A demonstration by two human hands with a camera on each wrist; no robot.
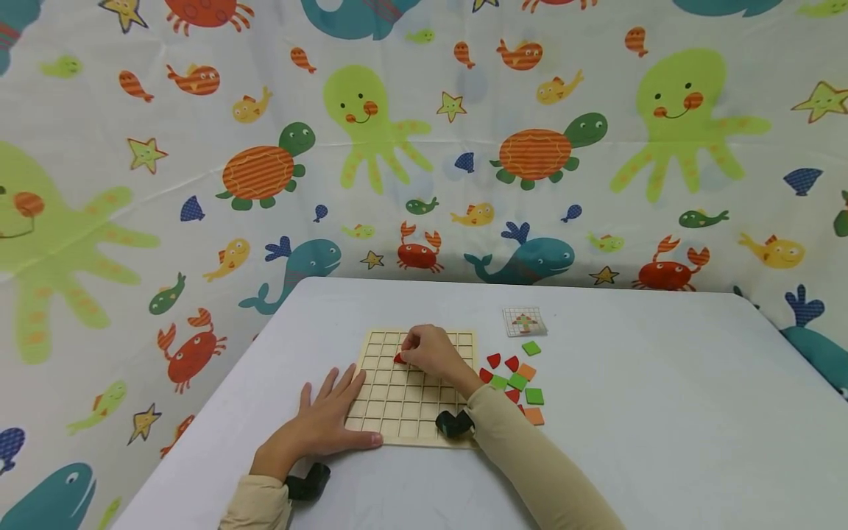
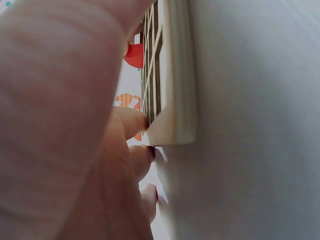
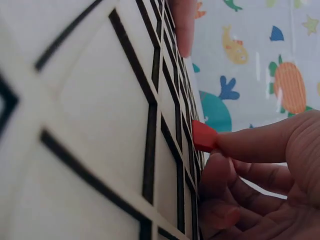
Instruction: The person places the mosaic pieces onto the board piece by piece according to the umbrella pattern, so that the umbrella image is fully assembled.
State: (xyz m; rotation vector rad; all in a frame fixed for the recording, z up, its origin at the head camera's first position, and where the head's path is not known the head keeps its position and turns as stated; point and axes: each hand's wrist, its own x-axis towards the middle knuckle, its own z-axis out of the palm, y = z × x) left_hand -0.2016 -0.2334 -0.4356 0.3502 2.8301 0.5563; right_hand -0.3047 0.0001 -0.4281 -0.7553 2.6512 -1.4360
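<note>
A pale wooden grid board lies flat on the table, its cells marked off by dark grooves. My right hand reaches over its upper part and pinches a red rounded tile between thumb and fingers. In the right wrist view that red tile stands with its edge right at the grid surface. My left hand rests with spread fingers along the board's left edge, the thumb at its lower left corner. The left wrist view shows the fingers close against the board's side.
Right of the board lie loose tiles: several red ones, green squares and orange squares. A small card with a grid picture lies behind them. A patterned curtain hangs behind the white table.
</note>
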